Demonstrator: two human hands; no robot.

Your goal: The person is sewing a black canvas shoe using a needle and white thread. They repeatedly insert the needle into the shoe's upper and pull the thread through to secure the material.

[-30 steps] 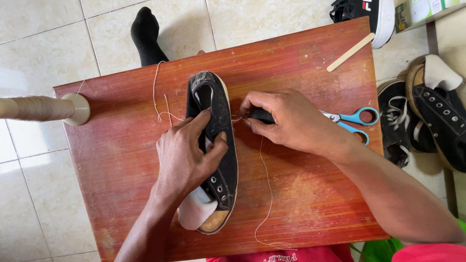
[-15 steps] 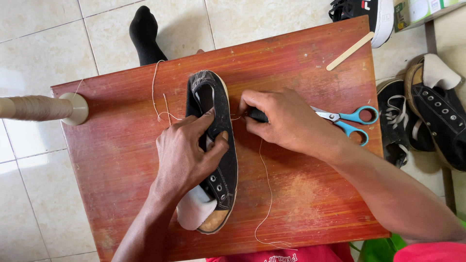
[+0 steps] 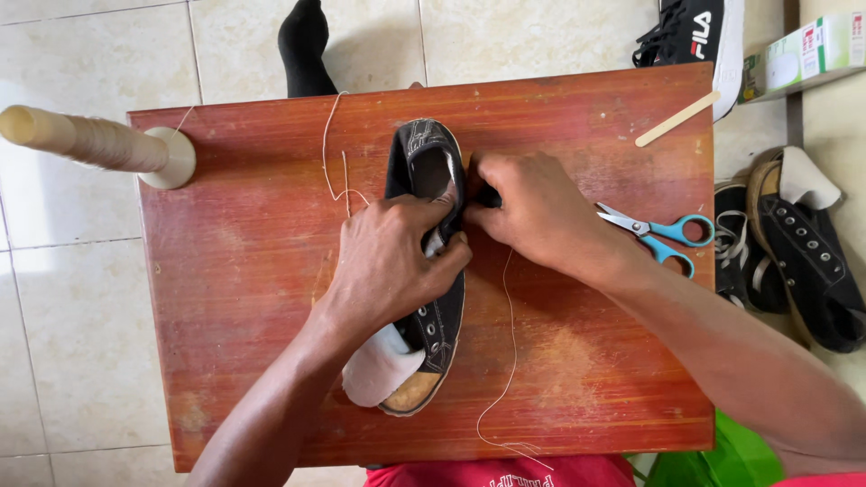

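Head view, looking straight down on a reddish wooden table (image 3: 234, 298), taken here as the landmark. A black canvas shoe (image 3: 431, 271) lies lengthwise near the table's middle, heel end toward its far edge, toe end with pale tongue and tan insole toward its near edge.

Compared with the earlier frames, the left hand (image 3: 392, 261) has moved up and across the shoe: its fingers now curl over the upper and press into the opening, where before they lay flatter along the lace side. The right hand (image 3: 532, 212) has slid in closer, its fingertips now bunched tight against the shoe's right edge and meeting the left hand's fingers there; it pinches something dark, too hidden to name. The scissors show more fully than before. The shoe itself has not shifted on the table.

A pale thread (image 3: 510, 343) runs from the meeting of the hands down toward the table's near edge, and another loop of it lies toward the far edge, left of the shoe. Blue-handled scissors (image 3: 663, 236) lie on the table just right of the right hand, partly under the wrist. A flat wooden stick (image 3: 677, 119) rests at the far right corner. A thread spool (image 3: 99, 144) stands at the far left corner. Beyond the table's right side, dark shoes (image 3: 803, 261) lie on the tiled floor.
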